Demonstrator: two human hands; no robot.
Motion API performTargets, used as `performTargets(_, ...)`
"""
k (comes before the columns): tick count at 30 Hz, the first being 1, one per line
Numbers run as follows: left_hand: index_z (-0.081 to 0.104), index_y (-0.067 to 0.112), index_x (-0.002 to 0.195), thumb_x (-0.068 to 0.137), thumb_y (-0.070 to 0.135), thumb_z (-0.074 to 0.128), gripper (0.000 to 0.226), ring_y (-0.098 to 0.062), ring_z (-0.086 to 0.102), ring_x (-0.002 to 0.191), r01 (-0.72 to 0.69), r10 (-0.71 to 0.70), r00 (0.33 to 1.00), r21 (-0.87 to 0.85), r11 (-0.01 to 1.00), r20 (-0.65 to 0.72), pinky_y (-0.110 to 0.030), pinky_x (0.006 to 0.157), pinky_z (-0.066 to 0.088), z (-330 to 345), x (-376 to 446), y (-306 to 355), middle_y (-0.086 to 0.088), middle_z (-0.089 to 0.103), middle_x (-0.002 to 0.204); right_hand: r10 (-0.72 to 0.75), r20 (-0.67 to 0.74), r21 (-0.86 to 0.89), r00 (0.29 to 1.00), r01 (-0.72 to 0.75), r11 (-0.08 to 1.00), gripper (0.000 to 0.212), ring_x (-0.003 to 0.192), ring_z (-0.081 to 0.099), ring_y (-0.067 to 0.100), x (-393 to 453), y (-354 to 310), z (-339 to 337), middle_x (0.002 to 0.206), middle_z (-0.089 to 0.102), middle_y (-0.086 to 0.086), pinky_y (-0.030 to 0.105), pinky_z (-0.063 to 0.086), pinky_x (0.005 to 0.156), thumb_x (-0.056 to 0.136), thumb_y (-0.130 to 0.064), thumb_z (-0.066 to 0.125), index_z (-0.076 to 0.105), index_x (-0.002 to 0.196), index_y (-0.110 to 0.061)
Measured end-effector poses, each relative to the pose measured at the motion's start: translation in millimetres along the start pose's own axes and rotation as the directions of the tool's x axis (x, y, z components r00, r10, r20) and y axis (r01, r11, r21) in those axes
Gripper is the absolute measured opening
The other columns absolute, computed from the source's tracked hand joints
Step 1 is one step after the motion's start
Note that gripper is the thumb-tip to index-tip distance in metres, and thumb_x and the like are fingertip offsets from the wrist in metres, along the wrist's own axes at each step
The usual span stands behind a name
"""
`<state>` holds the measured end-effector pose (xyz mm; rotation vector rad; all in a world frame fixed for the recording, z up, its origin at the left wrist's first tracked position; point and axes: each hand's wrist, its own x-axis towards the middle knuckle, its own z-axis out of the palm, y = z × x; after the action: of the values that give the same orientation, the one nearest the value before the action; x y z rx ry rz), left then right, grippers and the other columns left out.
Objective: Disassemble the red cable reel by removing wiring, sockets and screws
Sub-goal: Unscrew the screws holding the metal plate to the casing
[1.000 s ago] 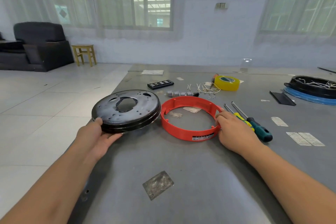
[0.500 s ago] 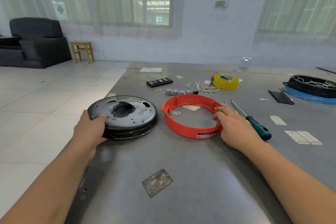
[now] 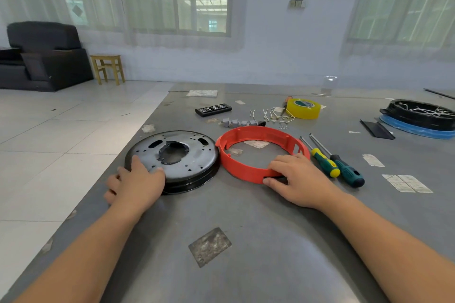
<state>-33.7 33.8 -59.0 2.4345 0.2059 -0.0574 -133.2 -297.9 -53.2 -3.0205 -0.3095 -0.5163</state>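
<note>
Left hand (image 3: 138, 183) on the near-left rim of the black disc (image 3: 189, 155), fingers spread flat over its top, thumb curled round the edge. Disc flat on the grey table (image 3: 246, 241), close to the table's left edge, with only a thin strip of tabletop outside the hand before the drop to the tiled floor (image 3: 49, 142).

Right hand (image 3: 299, 179) on the near-right part of the red ring (image 3: 246, 170), fingers over the top of the wall and reaching inside, thumb pressed against the outer face: a pinch on the wall. Ring flat on the table, its left side almost touching the disc between the two hands.

Just right of the right hand, two screwdrivers (image 3: 330, 163) side by side, handles toward the person, near the ring's far-right wall. Beyond the hands, grey socket pieces (image 3: 240, 122), short white wires (image 3: 273, 115), small screws (image 3: 283, 127), a yellow tape roll (image 3: 305, 109) and a black strip (image 3: 213, 109). Far right, another black reel (image 3: 423, 115) on a blue base.

Toward the person, wide bare tabletop under both forearms, broken only by one worn square patch (image 3: 209, 246).
</note>
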Motion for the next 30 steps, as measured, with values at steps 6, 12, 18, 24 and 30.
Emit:
performTargets(6, 0.035, 0.035, 0.162, 0.104, 0.042, 0.050, 0.060, -0.029, 0.001, 0.162, -0.358, 0.377, 0.913, 0.134, 0.924, -0.155, -0.053, 0.128, 0.004, 13.3, -2.0, 1.4, -0.004, 0.014, 0.177, 0.011, -0.022, 0.021, 1.000, -0.011, 1.000, 0.017, 0.090, 0.051, 0.009, -5.2, 5.9, -1.8, 0.089, 0.057, -0.015, 0.036, 0.037, 0.093, 0.095, -0.042, 0.055, 0.063, 0.106, -0.031)
performTargets(12, 0.052, 0.042, 0.149, 0.101, 0.062, 0.048, 0.052, -0.019, 0.034, 0.153, -0.614, 0.675, 0.737, 0.401, 0.680, -0.016, -0.043, 0.121, 0.024, 36.1, -20.9, 11.8, 0.011, 0.043, 0.164, 0.098, 0.042, -0.045, 0.994, -0.096, 0.994, 0.032, 0.108, 0.053, 0.011, -8.2, 4.9, -4.9, 0.106, 0.060, -0.015, 0.036, 0.028, 0.108, 0.088, -0.035, 0.049, 0.060, 0.119, -0.036)
performTargets(18, 0.049, 0.040, 0.154, 0.104, 0.053, 0.049, 0.051, -0.023, 0.039, 0.150, -0.598, 0.677, 0.736, 0.456, 0.659, -0.012, -0.043, 0.119, 0.029, 45.3, -18.8, 17.9, 0.010, 0.046, 0.163, 0.159, -0.050, -0.101, 0.986, -0.163, 0.981, 0.034, 0.109, 0.061, 0.016, 9.1, -36.1, 14.1, 0.114, 0.066, -0.011, 0.038, 0.038, 0.097, 0.100, -0.054, 0.043, 0.058, 0.123, -0.034)
performTargets(24, 0.022, 0.044, 0.165, 0.108, 0.050, 0.036, 0.059, -0.022, 0.019, 0.159, -0.615, 0.671, 0.739, 0.461, 0.640, 0.054, -0.041, 0.127, 0.012, 52.4, -7.4, 19.1, 0.011, 0.021, 0.175, 0.224, -0.087, -0.182, 0.971, -0.237, 0.954, 0.027, 0.085, 0.061, 0.020, 11.3, -50.4, 25.5, 0.089, 0.061, -0.007, 0.038, 0.041, 0.080, 0.096, -0.045, 0.037, 0.058, 0.093, -0.028)
performTargets(30, 0.017, 0.038, 0.167, 0.108, 0.044, 0.036, 0.063, -0.016, 0.009, 0.162, -0.659, 0.696, 0.712, 0.429, 0.618, 0.092, -0.038, 0.128, 0.006, 52.6, -1.6, 19.9, 0.011, 0.011, 0.177, 0.227, -0.097, -0.166, 0.969, -0.240, 0.956, 0.027, 0.079, 0.058, 0.016, 14.9, -45.3, 25.6, 0.084, 0.058, -0.009, 0.037, 0.042, 0.081, 0.096, -0.046, 0.036, 0.057, 0.090, -0.030)
